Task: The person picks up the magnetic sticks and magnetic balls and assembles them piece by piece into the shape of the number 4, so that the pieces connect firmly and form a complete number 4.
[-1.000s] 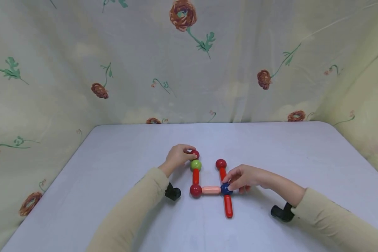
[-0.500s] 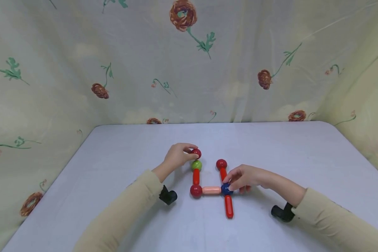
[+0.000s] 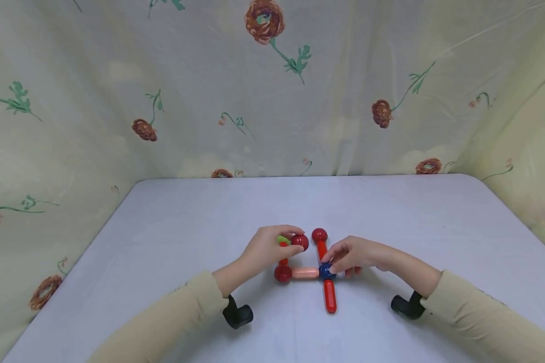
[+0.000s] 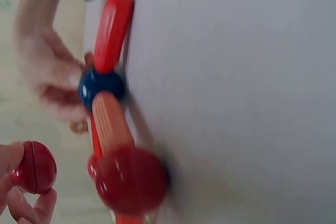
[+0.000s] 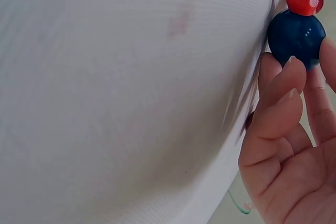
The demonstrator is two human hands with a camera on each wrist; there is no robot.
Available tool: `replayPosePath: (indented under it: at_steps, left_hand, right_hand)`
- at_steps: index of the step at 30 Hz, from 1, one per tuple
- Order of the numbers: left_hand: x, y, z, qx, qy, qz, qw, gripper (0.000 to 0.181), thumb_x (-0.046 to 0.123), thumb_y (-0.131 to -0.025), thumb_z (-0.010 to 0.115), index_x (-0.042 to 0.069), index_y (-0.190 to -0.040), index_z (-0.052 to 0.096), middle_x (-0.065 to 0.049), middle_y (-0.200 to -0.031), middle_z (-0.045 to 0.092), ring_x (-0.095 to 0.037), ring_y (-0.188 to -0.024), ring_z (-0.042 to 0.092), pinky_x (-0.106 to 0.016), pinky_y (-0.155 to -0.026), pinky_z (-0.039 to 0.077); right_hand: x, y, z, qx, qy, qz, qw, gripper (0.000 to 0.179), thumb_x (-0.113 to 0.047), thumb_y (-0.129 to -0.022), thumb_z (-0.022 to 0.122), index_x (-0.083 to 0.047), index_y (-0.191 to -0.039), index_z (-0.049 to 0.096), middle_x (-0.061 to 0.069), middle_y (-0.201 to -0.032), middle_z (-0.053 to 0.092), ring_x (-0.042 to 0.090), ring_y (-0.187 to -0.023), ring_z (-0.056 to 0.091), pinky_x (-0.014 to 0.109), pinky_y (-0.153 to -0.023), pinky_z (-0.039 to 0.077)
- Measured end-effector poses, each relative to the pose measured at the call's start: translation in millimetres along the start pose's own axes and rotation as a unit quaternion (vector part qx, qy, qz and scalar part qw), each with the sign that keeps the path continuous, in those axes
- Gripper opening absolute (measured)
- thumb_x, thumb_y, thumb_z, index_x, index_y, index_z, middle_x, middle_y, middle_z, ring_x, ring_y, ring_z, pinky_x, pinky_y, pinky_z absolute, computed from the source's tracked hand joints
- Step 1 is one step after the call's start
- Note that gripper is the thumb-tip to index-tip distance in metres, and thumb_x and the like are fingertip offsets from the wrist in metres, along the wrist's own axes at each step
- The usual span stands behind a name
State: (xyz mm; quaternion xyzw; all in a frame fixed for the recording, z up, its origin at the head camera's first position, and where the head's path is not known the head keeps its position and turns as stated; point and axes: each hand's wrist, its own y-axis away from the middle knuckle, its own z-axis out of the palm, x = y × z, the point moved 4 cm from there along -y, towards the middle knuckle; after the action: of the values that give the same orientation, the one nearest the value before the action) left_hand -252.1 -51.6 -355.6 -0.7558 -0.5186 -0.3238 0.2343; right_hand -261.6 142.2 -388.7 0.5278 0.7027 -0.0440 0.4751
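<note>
Between thumb and fingers my left hand (image 3: 270, 248) pinches a red ball (image 3: 301, 242), held above the joined toy rods and balls. In the left wrist view this red ball (image 4: 34, 167) shows a seam round it. My right hand (image 3: 359, 254) grips the blue ball (image 3: 326, 271) at the joint of two red rods and a pink rod (image 3: 305, 273). The pink rod runs left to another red ball (image 3: 282, 273), from which a red rod (image 3: 283, 261) leads to a green ball (image 3: 282, 239), mostly hidden behind my left hand.
A further red ball (image 3: 319, 235) tops the rod beyond the blue ball, and a red rod (image 3: 329, 296) points toward me. Everything lies on a white table (image 3: 200, 217). A flowered curtain (image 3: 195, 91) hangs behind and at the sides.
My left hand has lifted its red ball off the green one and carried it right and nearer me. The right hand stays on the blue ball.
</note>
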Motion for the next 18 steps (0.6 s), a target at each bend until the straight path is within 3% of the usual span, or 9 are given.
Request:
replayPosePath:
  at_steps: [6, 10, 18]
  left_hand:
    - [14.3, 24.2, 16.0, -0.043, 0.009, 0.045, 0.9980, 0.029, 0.022, -0.078, 0.072, 0.017, -0.107, 0.068, 0.002, -0.093, 0.065, -0.018, -0.086, 0.056, -0.019, -0.060, 0.046]
    - [15.1, 35.7, 27.3, -0.075, 0.006, 0.045, 0.9961, 0.028, 0.018, -0.077, 0.073, 0.017, -0.105, 0.068, 0.005, -0.090, 0.067, -0.010, -0.082, 0.058, -0.015, -0.063, 0.046]
    - [14.0, 54.2, 45.2, -0.139, -0.025, 0.043, 0.9891, 0.026, 0.020, -0.075, 0.075, 0.020, -0.100, 0.068, 0.010, -0.085, 0.065, -0.002, -0.064, 0.052, -0.017, -0.054, 0.043]
  right_hand:
    - [0, -0.1, -1, 0.002, -0.006, -0.012, 0.9999, 0.025, -0.017, -0.081, 0.067, -0.011, -0.106, 0.067, 0.001, -0.077, 0.062, 0.014, -0.056, 0.051, 0.022, -0.051, 0.039]
    - [-1, -2.6, -2, 0.002, -0.002, -0.013, 0.9999, 0.025, -0.017, -0.082, 0.067, -0.011, -0.106, 0.066, 0.001, -0.079, 0.062, 0.015, -0.056, 0.051, 0.022, -0.052, 0.040]
    - [-4, -4.2, -3, -0.001, 0.009, -0.008, 0.9999, 0.026, -0.017, -0.081, 0.067, -0.012, -0.107, 0.066, 0.001, -0.082, 0.062, 0.015, -0.056, 0.051, 0.022, -0.053, 0.042]
